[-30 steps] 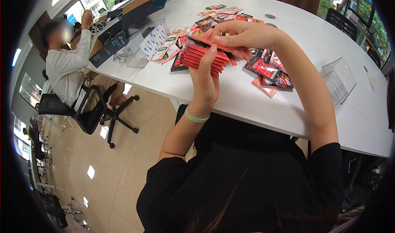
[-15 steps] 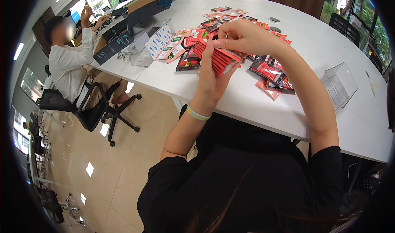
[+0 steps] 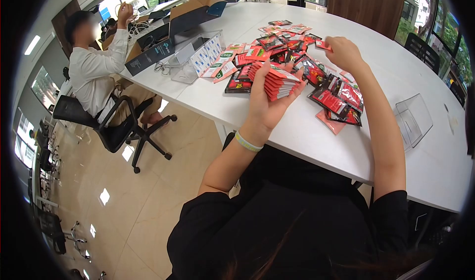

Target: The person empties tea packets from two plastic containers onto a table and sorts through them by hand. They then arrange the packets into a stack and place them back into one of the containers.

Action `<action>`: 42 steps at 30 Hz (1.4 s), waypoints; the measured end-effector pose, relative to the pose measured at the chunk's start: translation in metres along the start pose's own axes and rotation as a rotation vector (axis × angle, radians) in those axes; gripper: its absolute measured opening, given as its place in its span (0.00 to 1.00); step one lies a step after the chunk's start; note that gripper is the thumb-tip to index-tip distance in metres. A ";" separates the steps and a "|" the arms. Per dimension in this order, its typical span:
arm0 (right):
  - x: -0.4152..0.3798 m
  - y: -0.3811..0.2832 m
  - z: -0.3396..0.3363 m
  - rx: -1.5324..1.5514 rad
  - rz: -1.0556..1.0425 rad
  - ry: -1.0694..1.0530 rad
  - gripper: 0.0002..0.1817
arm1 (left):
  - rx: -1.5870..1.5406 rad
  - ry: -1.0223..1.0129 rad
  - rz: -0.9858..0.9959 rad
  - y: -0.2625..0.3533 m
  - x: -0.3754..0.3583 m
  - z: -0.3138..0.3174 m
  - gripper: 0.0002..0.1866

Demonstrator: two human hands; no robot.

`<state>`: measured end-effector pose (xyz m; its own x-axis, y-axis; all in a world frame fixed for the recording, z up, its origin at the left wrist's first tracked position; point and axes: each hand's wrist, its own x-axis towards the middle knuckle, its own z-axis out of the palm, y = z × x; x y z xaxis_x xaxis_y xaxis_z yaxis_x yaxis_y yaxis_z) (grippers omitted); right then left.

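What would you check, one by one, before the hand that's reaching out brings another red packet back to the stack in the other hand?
1. Stack of red packets held firmly in the left hand: ok, thumb and fingers wrap both sides.
2. Stack edges lined up: not ok, the packets are fanned.
3. Right hand has a packet: ok, a small red packet shows at its fingertips; how firm the pinch is, cannot tell.
4. Only one packet picked up: cannot tell.
5. Way back to the stack free: ok, only loose packets lie flat on the white table below.
6. Clear plastic tray out of the way: ok, it sits off to the right.
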<state>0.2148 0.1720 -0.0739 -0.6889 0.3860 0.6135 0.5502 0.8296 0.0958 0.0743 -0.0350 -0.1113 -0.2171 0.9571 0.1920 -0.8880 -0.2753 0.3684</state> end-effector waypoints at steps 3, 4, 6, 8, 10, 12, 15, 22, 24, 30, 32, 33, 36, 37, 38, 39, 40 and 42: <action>-0.017 0.034 0.025 -0.072 0.143 -0.212 0.12 | -0.019 0.025 0.010 0.000 0.000 0.000 0.23; -0.020 0.037 0.027 0.042 0.262 -0.362 0.13 | -0.002 0.016 0.021 0.001 0.000 -0.001 0.22; -0.030 0.048 0.038 0.263 0.334 -0.416 0.14 | -0.031 0.025 0.001 0.000 0.001 -0.002 0.23; -0.027 0.047 0.029 0.146 0.270 -0.441 0.13 | -0.040 0.026 0.011 0.000 0.002 -0.001 0.24; -0.025 0.047 0.034 0.036 0.155 -0.354 0.10 | -0.085 0.056 -0.008 -0.001 0.003 -0.004 0.26; -0.021 0.041 0.035 0.051 0.145 -0.334 0.07 | -0.037 0.061 0.009 -0.002 0.006 -0.011 0.26; -0.022 0.028 0.029 -0.013 0.054 -0.266 0.06 | -0.067 0.100 -0.015 -0.002 0.001 -0.003 0.18; 0.004 -0.003 -0.011 0.276 -0.029 -0.028 0.08 | -0.035 0.142 0.012 -0.004 0.002 -0.004 0.13; 0.013 -0.027 -0.039 0.300 -0.127 0.026 0.07 | 0.052 0.089 -0.025 -0.005 0.003 -0.009 0.12; 0.013 -0.124 -0.084 0.251 -0.579 0.228 0.05 | 0.033 -0.059 -0.019 -0.009 0.005 -0.008 0.10; 0.005 -0.145 -0.084 0.380 -0.641 0.130 0.04 | 0.045 -0.105 -0.015 -0.006 0.004 -0.010 0.14; 0.002 -0.149 -0.085 0.381 -0.639 0.129 0.04 | 0.045 -0.103 -0.017 -0.007 0.003 -0.010 0.14; -0.001 -0.150 -0.088 0.589 -0.516 -0.187 0.07 | -0.048 -0.046 -0.032 -0.008 0.003 -0.012 0.19; 0.002 -0.148 -0.088 0.589 -0.515 -0.187 0.07 | -0.048 -0.046 -0.033 -0.007 0.005 -0.012 0.19; 0.004 -0.146 -0.088 0.654 -0.517 -0.208 0.10 | -0.056 -0.068 -0.057 -0.005 0.006 -0.011 0.19; 0.005 -0.145 -0.088 0.718 -0.517 -0.228 0.13 | -0.063 -0.089 -0.082 -0.003 0.006 -0.011 0.19; 0.004 -0.145 -0.089 0.718 -0.513 -0.229 0.13 | -0.064 -0.088 -0.086 -0.003 0.005 -0.010 0.19; 0.002 -0.146 -0.093 0.905 -0.223 -0.332 0.19 | -0.110 -0.025 -0.069 -0.003 0.001 -0.005 0.19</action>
<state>0.1768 0.0146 -0.0139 -0.9064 0.1620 0.3901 -0.0814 0.8392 -0.5376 0.0749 -0.0330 -0.1170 -0.1444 0.9705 0.1930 -0.9399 -0.1955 0.2800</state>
